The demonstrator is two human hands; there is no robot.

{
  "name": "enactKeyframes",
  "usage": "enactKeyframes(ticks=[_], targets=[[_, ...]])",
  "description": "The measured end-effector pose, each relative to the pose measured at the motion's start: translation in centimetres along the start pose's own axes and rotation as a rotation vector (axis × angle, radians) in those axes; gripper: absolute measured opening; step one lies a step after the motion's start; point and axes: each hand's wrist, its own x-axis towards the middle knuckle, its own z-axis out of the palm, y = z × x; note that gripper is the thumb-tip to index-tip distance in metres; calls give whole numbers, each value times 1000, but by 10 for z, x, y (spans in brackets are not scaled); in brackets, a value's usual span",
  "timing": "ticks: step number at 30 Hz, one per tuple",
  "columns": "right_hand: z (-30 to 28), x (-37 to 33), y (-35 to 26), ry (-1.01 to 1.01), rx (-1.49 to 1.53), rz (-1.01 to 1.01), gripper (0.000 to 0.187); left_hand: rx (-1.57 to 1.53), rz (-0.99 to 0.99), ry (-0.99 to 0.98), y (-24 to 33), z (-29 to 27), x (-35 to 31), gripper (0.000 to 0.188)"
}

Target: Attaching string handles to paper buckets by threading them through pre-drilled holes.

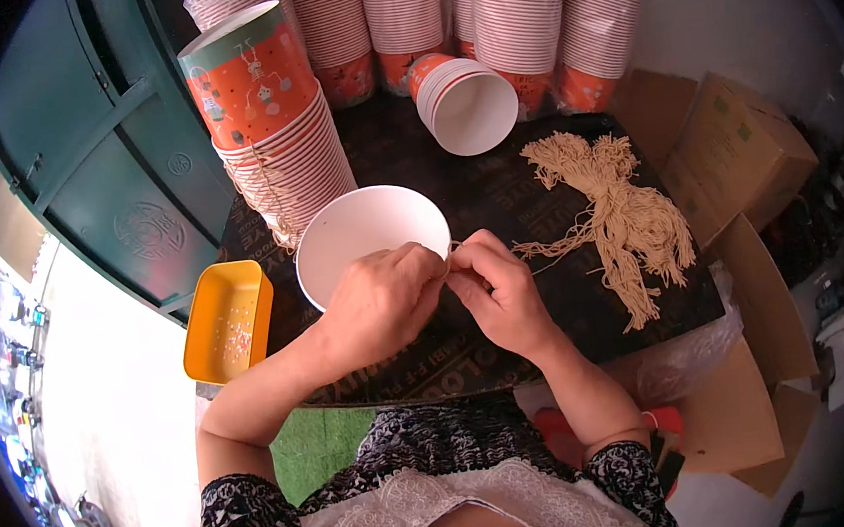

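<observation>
A white-lined paper bucket (354, 231) lies tilted on the table, its open mouth facing up toward me. My left hand (385, 297) reaches across the front of its mouth, fingers pinched together at the right rim. Close beside it, my right hand (497, 289) pinches a thin beige cord, a short bit of which shows between the two hands. My fingers cover most of the cord and that part of the rim. To the right lies a loose bundle of beige cords (618, 211), a few strands trailing toward my right hand.
A tall stack of orange-and-green paper buckets (281, 145) with cords hanging on it stands at the left, near a yellow tray (264, 317) holding tiny bits. Buckets lie on their side (474, 113) farther back. Wrapped bucket stacks (521, 14) line the rear; cardboard boxes (743, 150) stand right.
</observation>
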Motion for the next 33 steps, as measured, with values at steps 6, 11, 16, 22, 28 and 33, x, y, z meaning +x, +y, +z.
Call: enactKeyframes(ticks=[6,11,16,22,28,33], targets=[[8,-6,-3,203,-284,-267,15,-354,-354,-58,2,-10,6,6],[12,-21,3,201,-375,-296,16,-332,-421,-49,-8,-7,4,9],[9,-28,11,110,-384,-403,16,-344,-532,-73,-12,-7,7,10],[11,-25,10,139,-344,-407,18,-168,-435,-40,-13,-5,8,9],[19,-15,10,312,-163,-238,9,-106,-357,51,-9,-2,4,8],[32,-15,2,361,99,38,3,-120,-322,-29,4,-13,-1,6]])
